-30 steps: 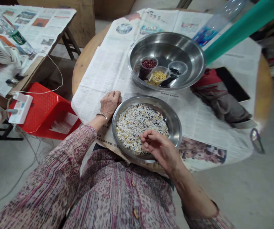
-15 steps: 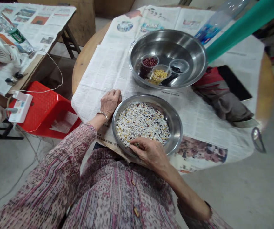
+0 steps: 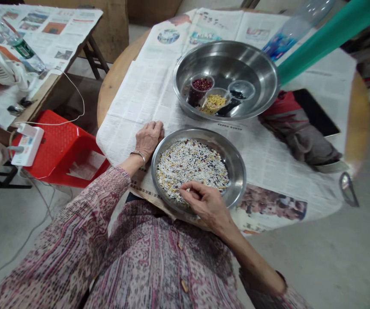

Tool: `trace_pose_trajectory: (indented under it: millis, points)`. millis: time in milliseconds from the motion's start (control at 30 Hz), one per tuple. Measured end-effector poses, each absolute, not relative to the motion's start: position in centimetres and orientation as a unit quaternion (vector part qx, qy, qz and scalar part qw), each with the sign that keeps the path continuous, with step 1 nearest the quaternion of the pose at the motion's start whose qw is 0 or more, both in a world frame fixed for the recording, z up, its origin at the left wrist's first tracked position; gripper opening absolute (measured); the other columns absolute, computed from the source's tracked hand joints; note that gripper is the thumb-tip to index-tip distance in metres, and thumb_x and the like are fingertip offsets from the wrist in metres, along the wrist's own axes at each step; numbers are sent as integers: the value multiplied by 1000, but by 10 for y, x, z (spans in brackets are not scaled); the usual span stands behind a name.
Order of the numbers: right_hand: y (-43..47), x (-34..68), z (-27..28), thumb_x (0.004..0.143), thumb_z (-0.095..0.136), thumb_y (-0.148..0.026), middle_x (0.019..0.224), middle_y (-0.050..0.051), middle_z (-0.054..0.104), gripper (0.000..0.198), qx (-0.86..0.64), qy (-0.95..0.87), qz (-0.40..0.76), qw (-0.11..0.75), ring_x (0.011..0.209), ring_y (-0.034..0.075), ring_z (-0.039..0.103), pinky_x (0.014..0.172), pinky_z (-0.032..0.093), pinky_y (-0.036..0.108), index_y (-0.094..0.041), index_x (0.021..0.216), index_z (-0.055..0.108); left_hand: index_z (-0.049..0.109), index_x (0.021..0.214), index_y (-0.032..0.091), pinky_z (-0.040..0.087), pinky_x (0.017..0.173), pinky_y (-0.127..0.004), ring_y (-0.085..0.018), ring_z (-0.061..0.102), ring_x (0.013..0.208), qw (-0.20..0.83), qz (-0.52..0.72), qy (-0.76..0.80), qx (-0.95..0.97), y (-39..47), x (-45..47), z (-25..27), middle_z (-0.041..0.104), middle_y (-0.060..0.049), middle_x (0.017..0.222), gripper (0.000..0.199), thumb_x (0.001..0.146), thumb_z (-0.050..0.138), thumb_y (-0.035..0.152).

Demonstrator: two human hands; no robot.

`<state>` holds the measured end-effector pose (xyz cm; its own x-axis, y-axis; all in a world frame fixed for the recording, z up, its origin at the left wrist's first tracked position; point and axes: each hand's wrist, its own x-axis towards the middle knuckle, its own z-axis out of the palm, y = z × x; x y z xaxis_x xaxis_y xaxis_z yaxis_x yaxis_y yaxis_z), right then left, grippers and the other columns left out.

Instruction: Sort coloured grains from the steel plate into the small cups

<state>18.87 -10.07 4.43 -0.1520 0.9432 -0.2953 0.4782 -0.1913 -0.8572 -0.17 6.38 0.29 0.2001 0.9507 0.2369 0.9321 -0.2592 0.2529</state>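
Note:
A steel basin (image 3: 241,171) on the newspaper holds a mix of white rice grains (image 3: 188,156) with dark, yellow and reddish beans or grains. Above its near edge is my right hand (image 3: 206,204), thumb and fingertips pinched together; whatever is between them is too small to make out. My left hand (image 3: 148,136), a bracelet at its wrist, rests closed on the newspaper left of the basin, its curled fingertips hidden. Behind stands a larger steel basin (image 3: 265,92) with clear cups of red beans (image 3: 202,83), yellow beans (image 3: 215,102) and dark grains (image 3: 237,94).
Newspaper (image 3: 133,101) covers the round wooden table (image 3: 115,77). To the right lie a grey-red bag (image 3: 303,128), a dark flat tablet-like object (image 3: 316,112) and glasses (image 3: 348,189). A plastic bottle (image 3: 281,40) and green strip (image 3: 326,45) are behind. A red stool (image 3: 62,141) bears a power strip (image 3: 28,143).
My right hand has risen slightly from the grains and shifted a little right, its fingers now closer together. My left hand and both basins have stayed in place.

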Motion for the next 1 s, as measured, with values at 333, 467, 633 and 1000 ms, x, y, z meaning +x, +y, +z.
trace_pose_trajectory:
  millis: [333,467,633,1000]
  points:
    - [-82,197,59,66,59,-29,67,-1,49,9,-495,-202,749,391,53,10,37,48,34,25,-21,68,56,59,100,23,45,71,-32,-20,57,90,-6,173,603,778,64,-2,0,67,-7,98,17,96,42,25]
    - [-81,199,55,69,67,-39,60,-4,39,25,-516,-191,735,396,49,7,32,45,29,22,-19,62,54,59,100,23,45,71,-32,-20,58,89,5,173,606,776,64,-3,1,66,-7,97,17,96,43,25]
    - [-86,198,51,70,72,-55,49,-8,30,39,-598,-323,640,360,44,6,20,41,15,23,-19,62,57,59,102,23,45,71,-32,-20,58,91,9,172,605,777,64,-3,1,67,-7,99,19,97,42,26]
    - [-92,181,39,82,59,-36,57,-1,62,22,-605,-655,369,261,48,12,48,51,33,25,-21,86,75,60,104,21,45,75,-33,-20,58,94,14,153,611,776,63,-2,3,66,-8,102,21,98,41,26]
